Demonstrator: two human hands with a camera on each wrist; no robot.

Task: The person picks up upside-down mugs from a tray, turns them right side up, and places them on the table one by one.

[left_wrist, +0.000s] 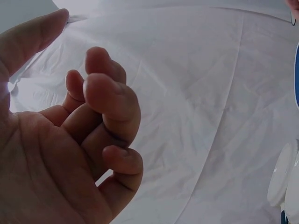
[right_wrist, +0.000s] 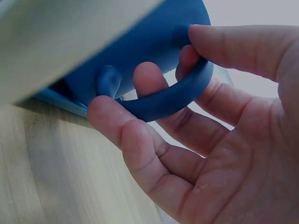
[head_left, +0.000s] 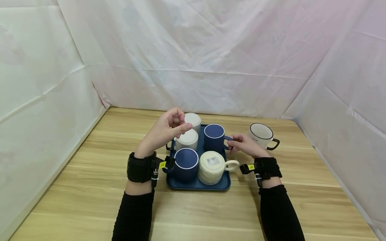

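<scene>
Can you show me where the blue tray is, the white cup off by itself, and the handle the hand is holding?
blue tray [head_left: 199,186], head view, front rim.
white cup [head_left: 260,134], head view, its side.
handle [right_wrist: 174,97], right wrist view, curved loop.

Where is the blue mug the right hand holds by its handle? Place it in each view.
Head: the blue mug stands upside down at the back right of the blue tray, handle pointing right into the right hand.
Left wrist: not clearly in it; only a blue sliver at the right edge, too little to tell.
Right wrist: fills the upper middle, fingers through its handle.
Shared landmark: the tray.
</scene>
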